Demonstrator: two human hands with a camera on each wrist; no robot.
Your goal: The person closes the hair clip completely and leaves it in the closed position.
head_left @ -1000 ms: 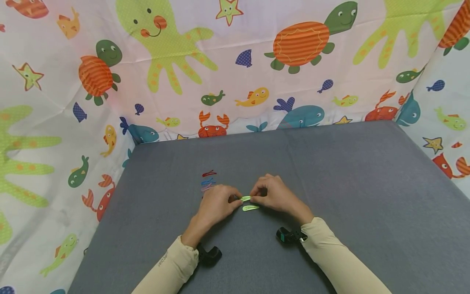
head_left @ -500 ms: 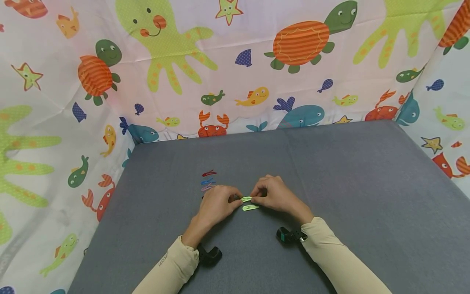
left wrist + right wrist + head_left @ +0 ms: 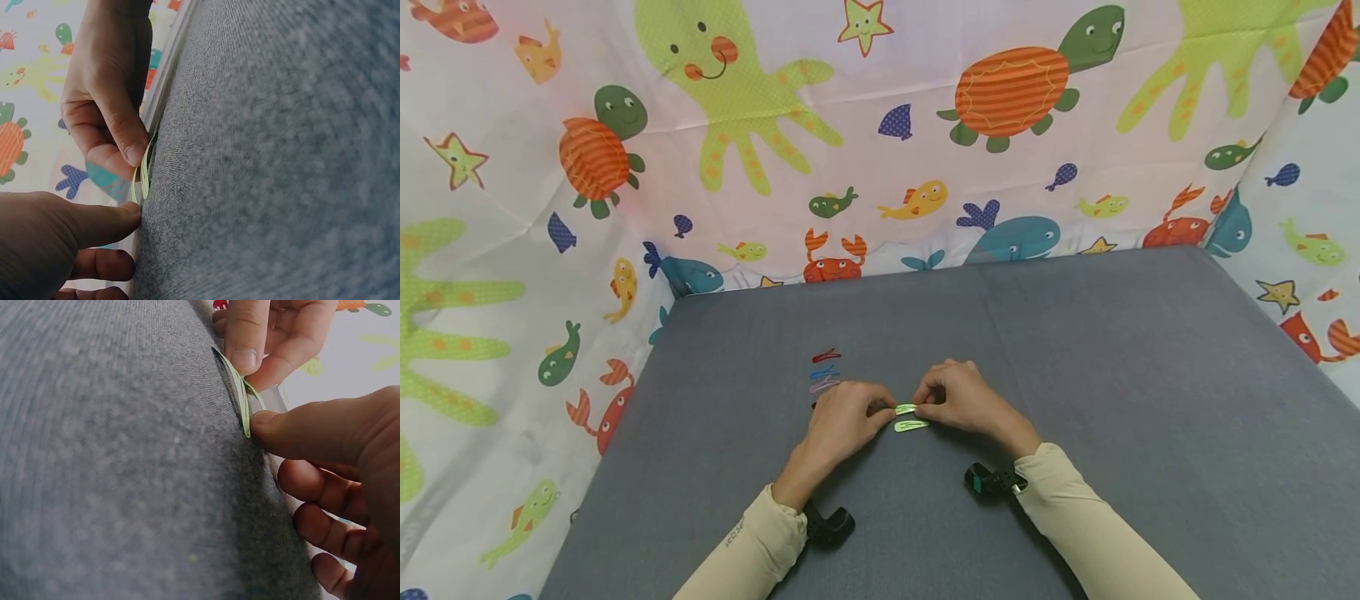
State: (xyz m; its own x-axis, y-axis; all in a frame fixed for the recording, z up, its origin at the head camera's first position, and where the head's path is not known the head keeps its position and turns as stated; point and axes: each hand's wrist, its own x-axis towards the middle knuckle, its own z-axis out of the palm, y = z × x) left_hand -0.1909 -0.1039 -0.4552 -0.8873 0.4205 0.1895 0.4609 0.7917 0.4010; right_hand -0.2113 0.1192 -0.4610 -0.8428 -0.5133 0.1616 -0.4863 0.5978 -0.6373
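Observation:
A lime-green snap hair clip (image 3: 906, 409) is stretched between both hands, low over the grey cloth. My left hand (image 3: 842, 417) pinches its left end between thumb and forefinger. At the other end, the thumb and forefinger of my right hand (image 3: 961, 400) pinch it too. Just on the near side lies a second lime-green hair clip (image 3: 911, 426), roughly parallel to the held one. In the right wrist view this lying clip (image 3: 240, 400) overlaps the held clip (image 3: 255, 394). The fingertips hide both ends of the held clip.
Beyond my left hand, a red hair clip (image 3: 826, 356), blue hair clips (image 3: 825, 372) and pinkish-purple ones (image 3: 824, 384) lie in a column, partly hidden by that hand. A sea-animal curtain (image 3: 880, 150) borders the grey table (image 3: 1112, 375) at the back and sides.
Both hands have drawn the held hair clip slightly nearer, narrowing the gap to the lying green clip. The grip on it looks the same, and the other clips stay put.

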